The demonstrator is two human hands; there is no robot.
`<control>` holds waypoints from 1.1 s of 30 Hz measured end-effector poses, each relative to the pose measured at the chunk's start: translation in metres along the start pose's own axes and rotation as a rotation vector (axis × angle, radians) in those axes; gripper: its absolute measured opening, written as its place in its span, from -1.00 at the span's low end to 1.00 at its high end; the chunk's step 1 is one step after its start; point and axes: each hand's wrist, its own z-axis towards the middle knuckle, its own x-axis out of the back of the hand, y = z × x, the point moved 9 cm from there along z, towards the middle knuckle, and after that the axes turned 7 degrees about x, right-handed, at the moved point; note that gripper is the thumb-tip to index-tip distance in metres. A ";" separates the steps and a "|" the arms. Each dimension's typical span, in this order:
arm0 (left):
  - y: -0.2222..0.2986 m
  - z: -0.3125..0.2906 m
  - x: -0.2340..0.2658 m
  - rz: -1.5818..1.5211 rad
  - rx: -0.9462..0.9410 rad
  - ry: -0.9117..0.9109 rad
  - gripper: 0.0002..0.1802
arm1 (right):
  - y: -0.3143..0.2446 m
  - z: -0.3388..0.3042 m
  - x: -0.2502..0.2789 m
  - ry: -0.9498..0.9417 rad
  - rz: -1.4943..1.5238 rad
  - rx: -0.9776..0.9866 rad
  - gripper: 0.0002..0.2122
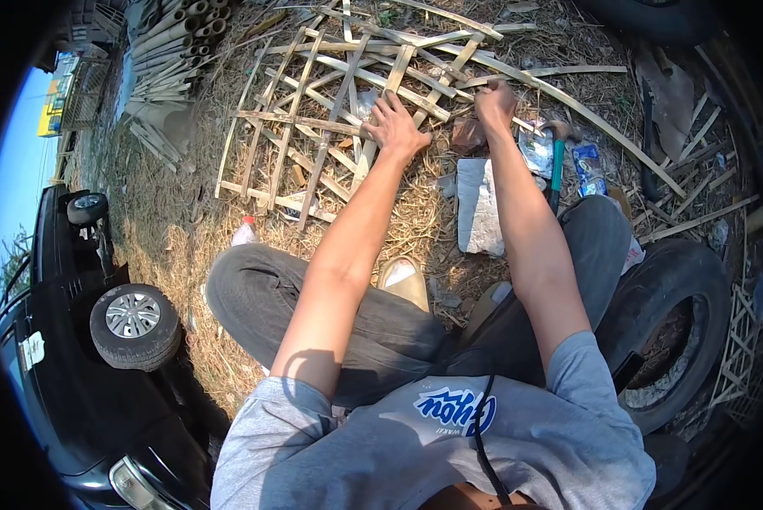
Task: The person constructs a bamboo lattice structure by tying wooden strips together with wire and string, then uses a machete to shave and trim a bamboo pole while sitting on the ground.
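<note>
We saw the slat lattice [335,127] flat on dry grass [409,225], hands apart.
The left hand [396,129] spread across it, probably for steadiness; the right hand [495,104] curled — we couldn't tell on what — and the hammer [557,161] lay rightward, seemingly within reach.

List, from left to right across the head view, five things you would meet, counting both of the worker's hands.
Nearer car wheel → left hand → right hand → hammer → lower-right tyre.
</note>
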 end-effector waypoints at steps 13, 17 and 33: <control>-0.001 0.023 0.057 -0.456 -0.069 0.184 -0.01 | -0.011 0.035 -0.009 -0.576 -0.865 0.672 -0.61; 0.009 0.035 0.083 -0.494 -0.064 0.249 -0.07 | -0.032 0.042 0.001 -0.550 -0.766 0.727 -0.64; 0.029 0.037 0.030 -0.498 -0.040 0.085 -0.03 | -0.147 -0.008 0.061 -0.471 -0.634 1.017 -0.74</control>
